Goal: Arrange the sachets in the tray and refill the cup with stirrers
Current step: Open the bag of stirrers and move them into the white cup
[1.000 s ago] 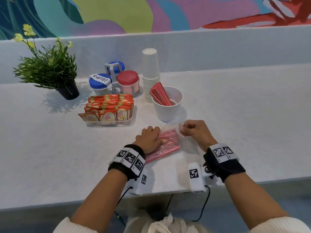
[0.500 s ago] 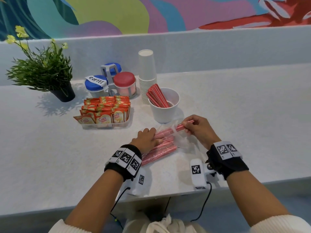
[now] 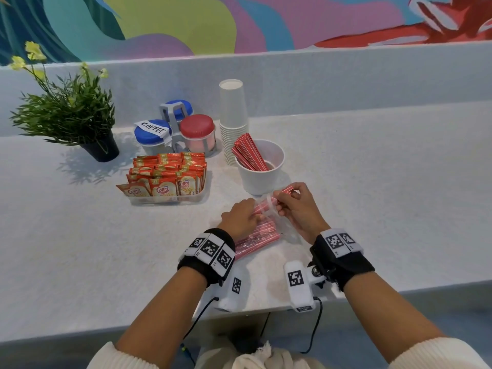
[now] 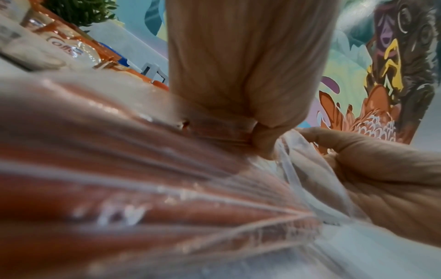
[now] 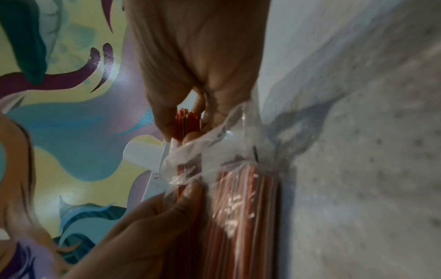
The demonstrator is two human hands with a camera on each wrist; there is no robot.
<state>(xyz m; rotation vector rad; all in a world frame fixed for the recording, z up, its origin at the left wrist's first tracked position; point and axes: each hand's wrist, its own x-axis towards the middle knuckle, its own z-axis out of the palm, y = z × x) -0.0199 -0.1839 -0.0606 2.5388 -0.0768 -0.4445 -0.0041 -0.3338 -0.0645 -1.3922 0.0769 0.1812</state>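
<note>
Head view, largest first: pale table [image 3: 372, 182], bearing everything. Beyond the left grip [image 3: 241, 218], to its far left, clear tray [image 3: 170, 199] packed with orange sachets [image 3: 170, 174] in standing rows, one front-left sachet leaning out over the rim; that half of the task judged nearly done. Just beyond the right grip [image 3: 298, 206], white cup [image 3: 262, 171] holding a modest sheaf of red stirrers [image 3: 249, 151] leaning against its far-left wall, plenty of room left; refill judged begun, most still to go. Under and between both grips, clear plastic bag [image 3: 259, 237] of more red stirrers, lying flat on the table, open end toward the cup. Left grip pressing down on the bag, finger ends curled at its mouth, pinning it. Right grip pinching a small bunch of stirrers [image 5: 185, 122], half drawn out of the bag mouth, tips pointing toward the cup. Remaining, by judgement: bunch freed and dropped into the cup, then more of the same, plus straightening the leaning sachet.
</note>
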